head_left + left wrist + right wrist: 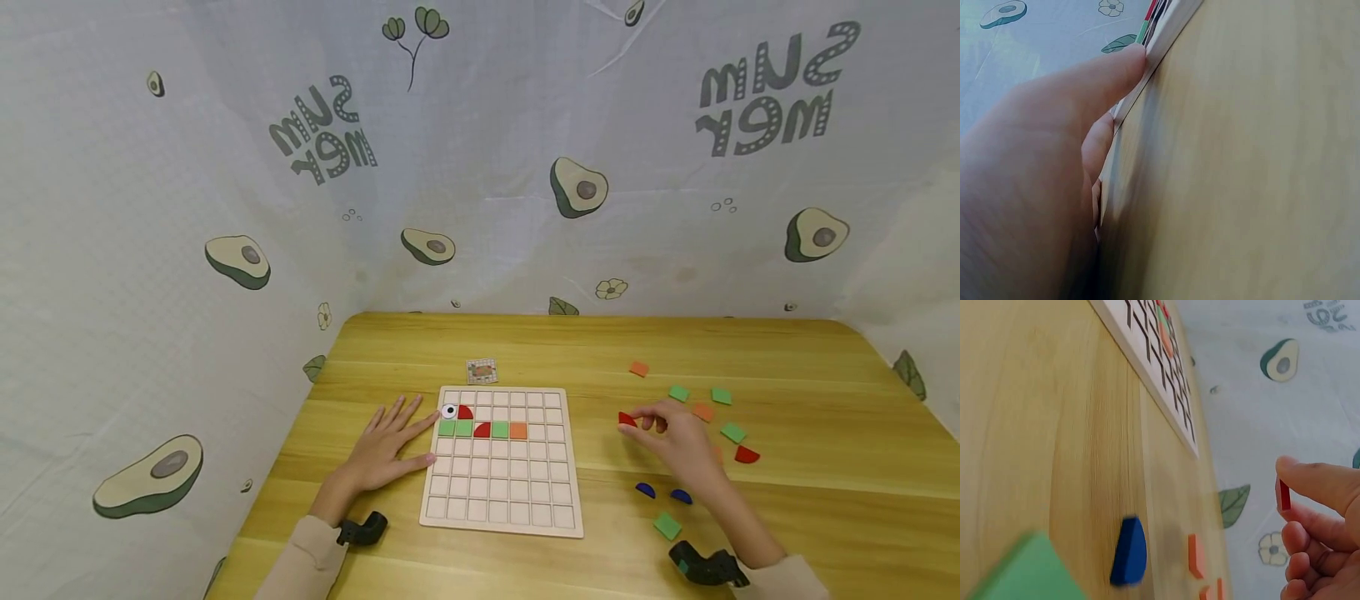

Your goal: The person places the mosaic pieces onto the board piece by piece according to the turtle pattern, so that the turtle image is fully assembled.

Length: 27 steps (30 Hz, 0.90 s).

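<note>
Between thumb and index finger my right hand (678,442) pinches a red quarter-circle piece (627,419), held to the right of the board; the right wrist view shows the piece (1283,495) edge-on. My left hand (382,450) lies with fingers spread at the left side of the wooden grid board (498,504), its thumb and index fingertip touching that edge. On the board are a round eye piece (449,411), red quarter-circles (465,412), several green squares (500,429) and an orange square (518,431).
Loose pieces lie on the table at right: green squares (733,432), orange squares (638,369), a red quarter-circle (746,455) and two blue half-round pieces (681,497). A small picture card (482,371) rests behind the board. A printed cloth (495,167) hangs behind the table.
</note>
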Each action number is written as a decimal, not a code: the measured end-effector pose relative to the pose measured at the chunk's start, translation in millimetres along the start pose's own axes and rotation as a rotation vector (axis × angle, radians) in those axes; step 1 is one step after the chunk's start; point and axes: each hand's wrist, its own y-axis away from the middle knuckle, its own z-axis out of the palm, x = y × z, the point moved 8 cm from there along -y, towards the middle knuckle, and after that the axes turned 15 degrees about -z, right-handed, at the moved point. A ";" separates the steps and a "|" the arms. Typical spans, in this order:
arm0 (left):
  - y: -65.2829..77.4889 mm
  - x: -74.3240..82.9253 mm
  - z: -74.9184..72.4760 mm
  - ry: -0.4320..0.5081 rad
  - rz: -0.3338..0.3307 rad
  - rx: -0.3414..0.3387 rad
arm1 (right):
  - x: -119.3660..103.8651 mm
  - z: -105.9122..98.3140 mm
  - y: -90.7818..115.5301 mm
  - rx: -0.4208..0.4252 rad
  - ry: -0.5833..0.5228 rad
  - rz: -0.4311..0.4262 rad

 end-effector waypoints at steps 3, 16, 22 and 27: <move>0.2 -0.6 0.7 -0.004 0.000 0.001 | -5.7 9.3 -3.7 -0.010 -0.017 0.011; -1.9 -0.3 0.1 0.002 0.006 0.011 | -29.7 51.1 -23.6 -0.057 -0.094 -0.010; -3.1 -2.0 1.2 -0.006 0.003 0.005 | -37.2 71.1 -28.4 -0.093 -0.128 0.016; -2.1 -2.5 0.9 -0.001 0.002 0.002 | -42.4 85.2 -31.7 -0.116 -0.172 0.037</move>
